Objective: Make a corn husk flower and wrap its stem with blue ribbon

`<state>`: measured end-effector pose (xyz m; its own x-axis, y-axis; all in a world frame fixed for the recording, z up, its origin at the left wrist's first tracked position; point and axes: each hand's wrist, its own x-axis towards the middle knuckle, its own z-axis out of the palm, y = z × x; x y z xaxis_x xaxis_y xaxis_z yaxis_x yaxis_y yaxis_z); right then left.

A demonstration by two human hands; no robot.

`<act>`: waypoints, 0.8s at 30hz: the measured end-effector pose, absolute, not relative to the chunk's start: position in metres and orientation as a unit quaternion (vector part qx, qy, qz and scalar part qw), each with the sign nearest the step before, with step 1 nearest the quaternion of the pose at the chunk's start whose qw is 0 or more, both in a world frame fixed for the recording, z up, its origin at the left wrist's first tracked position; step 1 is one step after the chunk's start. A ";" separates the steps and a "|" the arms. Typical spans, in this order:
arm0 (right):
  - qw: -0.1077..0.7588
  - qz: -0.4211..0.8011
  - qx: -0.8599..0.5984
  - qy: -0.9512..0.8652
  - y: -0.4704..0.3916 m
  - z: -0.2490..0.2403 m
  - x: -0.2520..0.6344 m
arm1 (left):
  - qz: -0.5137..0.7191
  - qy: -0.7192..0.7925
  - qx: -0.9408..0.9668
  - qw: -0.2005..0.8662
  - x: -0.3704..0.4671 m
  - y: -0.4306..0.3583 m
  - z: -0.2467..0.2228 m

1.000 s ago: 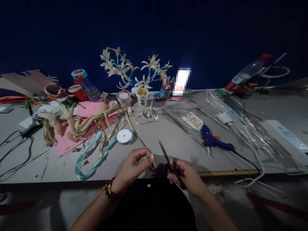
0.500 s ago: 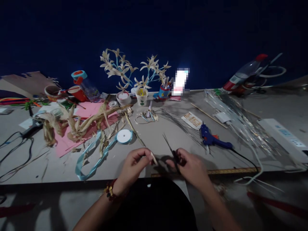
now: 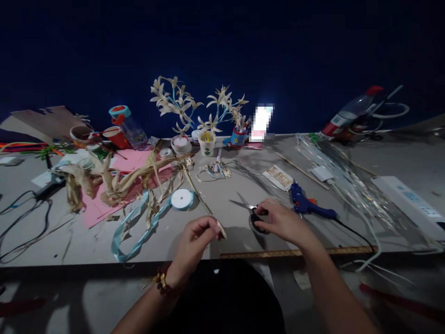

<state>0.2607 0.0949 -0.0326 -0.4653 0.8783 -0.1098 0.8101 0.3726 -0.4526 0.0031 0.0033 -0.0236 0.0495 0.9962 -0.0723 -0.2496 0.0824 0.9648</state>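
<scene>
Near the table's front edge, my left hand (image 3: 200, 239) pinches a small pale petal-like piece (image 3: 221, 230) between thumb and fingertips. My right hand (image 3: 280, 220) is on the black handles of the scissors (image 3: 249, 207), whose blades are parted and point to the left. Left of my hands lies a white spool (image 3: 182, 199) with light blue ribbon (image 3: 120, 241) looping off it. Behind stand pale flowers on blue stems (image 3: 177, 99) and a paper cup (image 3: 207, 143).
A blue glue gun (image 3: 311, 204) lies right of my right hand, beside thin wires (image 3: 259, 178). Dried husks (image 3: 121, 185) cover pink paper (image 3: 93, 211) at left. A wooden ruler (image 3: 333, 251) runs along the front edge. Bottles (image 3: 351, 113) stand back right.
My right hand has moved slightly up and to the right, and the scissors have turned flatter with their blades now visibly parted. My left hand stays nearly in place with the pale piece.
</scene>
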 end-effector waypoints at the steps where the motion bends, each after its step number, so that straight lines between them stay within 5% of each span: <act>1: 0.086 0.235 -0.509 -0.824 0.092 -0.028 0.259 | 0.531 0.443 0.420 0.588 0.003 0.003 -0.024; 6: 0.276 0.248 -0.412 -0.832 0.052 -0.013 0.221 | 0.541 0.462 0.391 0.584 0.005 0.004 -0.029; 11: 0.409 0.137 -0.300 -0.851 0.029 -0.018 0.181 | 0.571 0.442 0.365 0.588 0.008 0.003 -0.036; 24: 0.406 0.134 -0.332 -0.841 0.028 -0.028 0.170 | 0.563 0.461 0.429 0.535 0.010 -0.002 -0.039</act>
